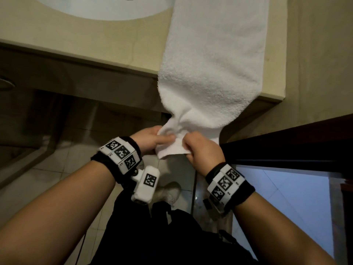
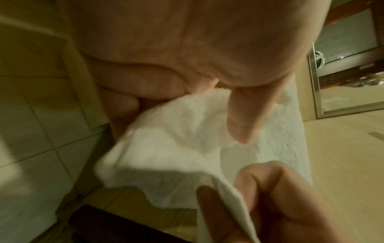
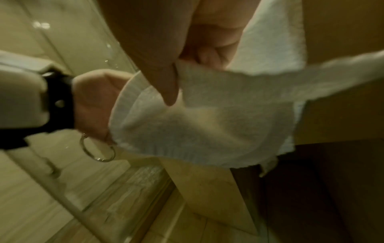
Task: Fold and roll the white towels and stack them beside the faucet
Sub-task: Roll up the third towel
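Note:
A long white towel lies lengthwise on the beige counter, right of the sink, and its near end hangs over the front edge. Both hands hold that bunched near end below the counter edge. My left hand grips the cloth with thumb on top and fingers underneath. My right hand pinches the same end just to the right. In the left wrist view the towel runs under the left thumb, and the right hand pinches its edge. The right wrist view shows the towel bunched under the right thumb.
A white sink basin sits at the top left of the counter. A dark wooden ledge and a glass panel stand at the right. Tiled floor and my shoe lie below.

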Available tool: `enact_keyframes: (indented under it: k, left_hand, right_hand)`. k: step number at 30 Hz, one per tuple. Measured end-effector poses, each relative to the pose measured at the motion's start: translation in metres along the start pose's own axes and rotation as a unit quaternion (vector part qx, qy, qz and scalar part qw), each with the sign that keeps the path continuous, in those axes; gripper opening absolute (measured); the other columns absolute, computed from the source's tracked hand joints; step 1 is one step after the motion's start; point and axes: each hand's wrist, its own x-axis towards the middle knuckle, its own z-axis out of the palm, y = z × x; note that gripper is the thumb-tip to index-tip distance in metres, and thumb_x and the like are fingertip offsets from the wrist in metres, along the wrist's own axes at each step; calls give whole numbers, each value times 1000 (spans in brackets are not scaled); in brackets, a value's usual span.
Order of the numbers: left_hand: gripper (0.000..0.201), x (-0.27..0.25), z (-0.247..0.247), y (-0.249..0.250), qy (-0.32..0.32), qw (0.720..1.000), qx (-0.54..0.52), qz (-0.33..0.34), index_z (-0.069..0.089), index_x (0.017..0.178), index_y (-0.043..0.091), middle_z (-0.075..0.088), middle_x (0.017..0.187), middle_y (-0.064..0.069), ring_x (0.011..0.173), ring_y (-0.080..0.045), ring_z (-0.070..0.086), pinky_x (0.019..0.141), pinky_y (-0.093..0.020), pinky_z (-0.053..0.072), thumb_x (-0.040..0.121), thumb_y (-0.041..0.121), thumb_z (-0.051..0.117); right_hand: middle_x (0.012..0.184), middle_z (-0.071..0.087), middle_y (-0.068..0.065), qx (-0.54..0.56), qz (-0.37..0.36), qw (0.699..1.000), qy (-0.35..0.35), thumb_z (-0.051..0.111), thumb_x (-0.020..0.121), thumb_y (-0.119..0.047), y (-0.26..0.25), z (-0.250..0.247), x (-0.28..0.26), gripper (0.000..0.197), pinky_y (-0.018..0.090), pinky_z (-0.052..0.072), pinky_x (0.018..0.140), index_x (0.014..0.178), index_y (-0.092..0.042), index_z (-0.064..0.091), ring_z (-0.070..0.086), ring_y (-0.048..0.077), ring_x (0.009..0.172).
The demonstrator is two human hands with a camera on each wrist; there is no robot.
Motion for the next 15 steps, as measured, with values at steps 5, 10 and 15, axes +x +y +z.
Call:
enact_keyframes:
  k: [5, 10, 15]
  left_hand:
    - [32, 3, 4, 10, 69, 992, 102, 24, 58, 116, 10, 67, 109, -10, 100, -23, 63, 93, -37, 50, 92, 30, 50]
    - [22, 5, -4, 1, 102, 992, 70, 34, 56, 114, 10, 64, 95, -3, 88, -18, 61, 83, -31, 50, 93, 13, 49]
    - [34, 6, -15, 1, 73, 990, 113, 48, 55, 120, 13, 64, 118, -8, 105, -19, 62, 96, -35, 47, 88, 22, 57]
  right_hand:
    - [101, 53, 13, -11, -86, 994, -68, 49, 84, -8, -10, 14, -12, 18, 39, 39, 65, 100, -10, 57, 53, 32, 86]
    - [106, 52, 4, 119, 81, 990, 13, 60, 85, -25, 29, 15, -21, 27, 30, 44, 83, 109, -16, 56, 53, 17, 93]
    - [137, 40, 16, 328, 296, 873, 206, 63, 84, -25, 64, -15, -1, 58, 13, 36, 83, 132, -6, 37, 48, 17, 109]
